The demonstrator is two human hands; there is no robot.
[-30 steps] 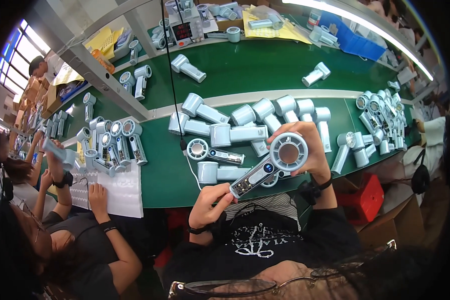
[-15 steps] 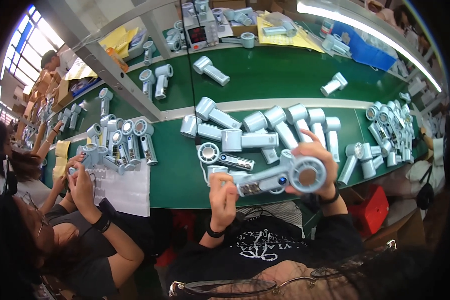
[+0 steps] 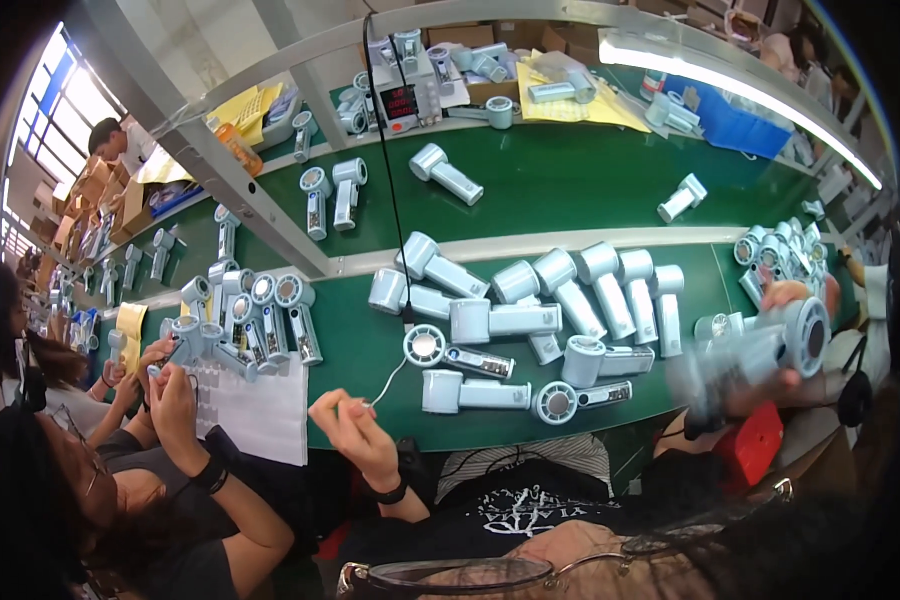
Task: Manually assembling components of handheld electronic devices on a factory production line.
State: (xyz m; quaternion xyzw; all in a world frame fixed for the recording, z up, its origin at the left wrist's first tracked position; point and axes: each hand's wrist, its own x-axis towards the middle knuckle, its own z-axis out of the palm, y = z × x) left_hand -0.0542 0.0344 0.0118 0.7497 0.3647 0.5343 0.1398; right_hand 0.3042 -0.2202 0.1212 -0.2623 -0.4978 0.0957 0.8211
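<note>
My left hand (image 3: 358,438) is over the near edge of the green table, fingers curled in a pinch around the end of a thin white cable (image 3: 394,380). That cable runs up beside a round fan head (image 3: 425,345) toward a black cord hanging from above. Far to the right, my right hand (image 3: 785,293) grips a light-blue handheld fan (image 3: 808,335). Its round grille faces me, while the handle is smeared by motion. Several similar fans (image 3: 505,322) lie in the middle of the table, some with their handle insides exposed.
A metal rail (image 3: 530,240) crosses behind the fans, and a slanted post (image 3: 260,210) stands at left. More fans crowd the right end (image 3: 770,245). To my left a co-worker's hand (image 3: 175,405) works beside another fan cluster. A blue bin (image 3: 730,125) sits at the back.
My right hand has carried the fan from the middle to the far right. My left hand has come off its handle, moved left and now pinches the white cable. The view has shifted slightly.
</note>
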